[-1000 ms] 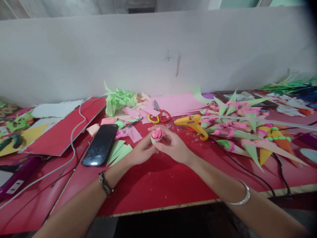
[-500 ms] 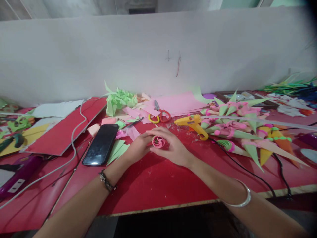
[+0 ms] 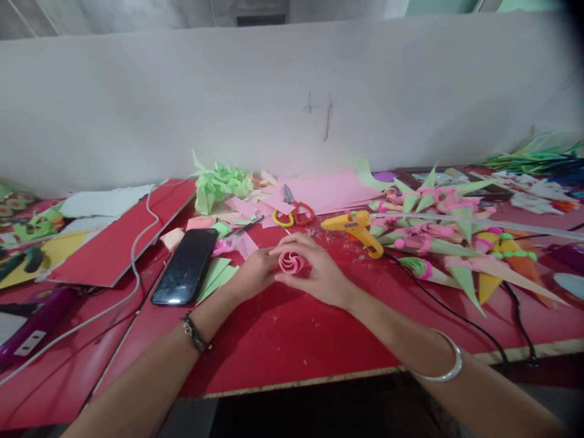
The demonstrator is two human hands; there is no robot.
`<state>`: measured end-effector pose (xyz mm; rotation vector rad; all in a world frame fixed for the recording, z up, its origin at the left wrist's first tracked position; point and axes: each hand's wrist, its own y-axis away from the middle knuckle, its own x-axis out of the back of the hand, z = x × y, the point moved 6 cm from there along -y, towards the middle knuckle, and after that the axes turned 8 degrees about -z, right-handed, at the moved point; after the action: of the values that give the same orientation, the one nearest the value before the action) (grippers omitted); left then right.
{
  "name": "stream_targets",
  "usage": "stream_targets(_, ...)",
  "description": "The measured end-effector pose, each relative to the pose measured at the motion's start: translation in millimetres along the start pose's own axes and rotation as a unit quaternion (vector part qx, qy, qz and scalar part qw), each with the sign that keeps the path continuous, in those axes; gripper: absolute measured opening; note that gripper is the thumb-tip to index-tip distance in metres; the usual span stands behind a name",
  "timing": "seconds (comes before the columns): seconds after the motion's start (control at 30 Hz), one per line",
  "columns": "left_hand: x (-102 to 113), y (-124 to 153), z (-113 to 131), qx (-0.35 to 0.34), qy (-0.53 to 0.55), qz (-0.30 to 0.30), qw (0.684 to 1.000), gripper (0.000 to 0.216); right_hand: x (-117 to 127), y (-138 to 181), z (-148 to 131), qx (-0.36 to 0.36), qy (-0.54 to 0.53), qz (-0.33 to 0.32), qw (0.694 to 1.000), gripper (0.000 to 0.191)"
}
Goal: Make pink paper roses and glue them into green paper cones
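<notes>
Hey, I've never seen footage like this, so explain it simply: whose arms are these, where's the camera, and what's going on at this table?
There's no machine here: a person works bare-handed. The only camera sits on their head, looking forward and down, so their arms reach in from below. The left hand and right hand cup a spiraled pink paper rose between them. On the red table lie a smartphone at left, scissors and pink paper sheets behind the hands, and a yellow glue gun beside paper cones at right.

Phone [image 3: 185, 267] left of rose [image 3: 291, 263]; glue gun [image 3: 356, 229] right.
</notes>
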<state>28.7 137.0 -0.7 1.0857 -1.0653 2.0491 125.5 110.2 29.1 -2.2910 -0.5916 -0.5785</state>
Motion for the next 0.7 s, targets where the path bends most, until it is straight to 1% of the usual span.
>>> stream_targets(0.1,-1,-1,1,0.006,0.020,-0.012,1.000,0.011,-1,-1,2,-0.009,-0.012,-0.006,1.000,0.017)
stream_targets(0.17,-1,-2,0,0.013,0.034,-0.016,0.999,0.010,-2,-1,2,-0.008,-0.020,-0.016,1.000,0.014)
stream_targets(0.3,2,-1,-3,0.029,0.042,-0.002,0.999,0.012,-1,-1,0,-0.002,-0.019,-0.015,1.000,0.021)
stream_targets(0.37,3,-1,-4,0.048,0.079,-0.004,0.996,0.011,0,-1,1,-0.001,-0.019,-0.010,1.000,0.024)
stream_targets(0.43,-1,-2,-4,0.067,0.149,-0.030,0.986,0.011,1,-1,3,-0.007,-0.022,0.006,1.000,0.021)
stream_targets(0.53,-7,-3,-2,0.093,0.231,-0.072,0.966,0.019,1,0,8,-0.031,-0.025,0.034,0.999,0.013)
stream_targets(0.6,-9,-3,-1,0.107,0.248,-0.076,0.960,0.021,1,0,11,-0.048,-0.026,0.038,0.998,0.014)
stream_targets(0.7,-8,-3,-3,0.118,0.258,-0.062,0.957,0.022,0,0,14,-0.071,-0.036,0.036,0.996,0.016)
